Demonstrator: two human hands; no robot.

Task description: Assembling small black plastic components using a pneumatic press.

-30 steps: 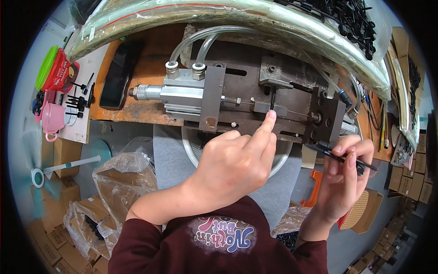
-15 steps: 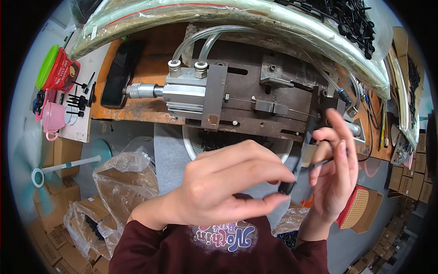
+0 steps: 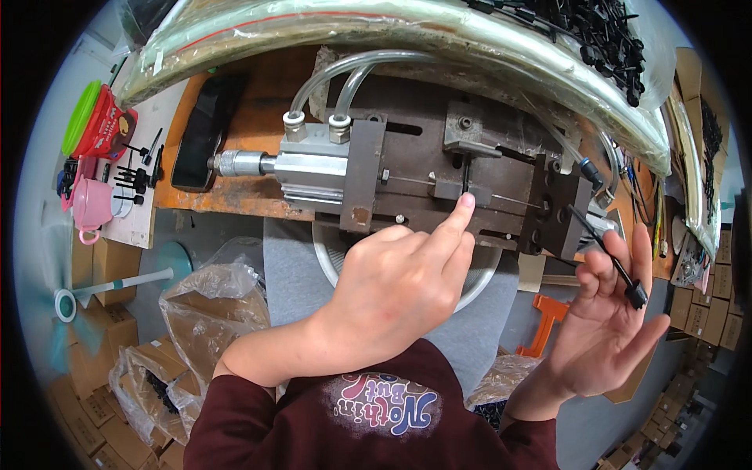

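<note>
My left hand [image 3: 407, 274] reaches over the front of the metal fixture, its index finger stretched to a thin black rod [image 3: 468, 168]. That rod lies across the small slotted block [image 3: 448, 190], pointing at the bracket [image 3: 468, 133] behind. The rod's near end and my left thumb are hidden under the hand. To the right, my right hand [image 3: 595, 329] is palm up with thumb apart. Between its fingers sits a black plastic rod with a knobbed end [image 3: 615, 262]. Another thin dark piece [image 3: 560, 259] shows by those fingertips.
A silver cylinder [image 3: 313, 168] with clear hoses is mounted left on the fixture plate [image 3: 407, 102]. A phone [image 3: 205, 133] lies farther left. Black parts [image 3: 615, 47] are heaped at the back right. A white basin [image 3: 325, 258] sits under the table edge. An orange tool [image 3: 542, 325] is below right.
My left hand has moved up and away from my right hand, bringing a black rod onto the slotted block. My right hand has shifted right and lower, its fingers spreading more around the knobbed rod.
</note>
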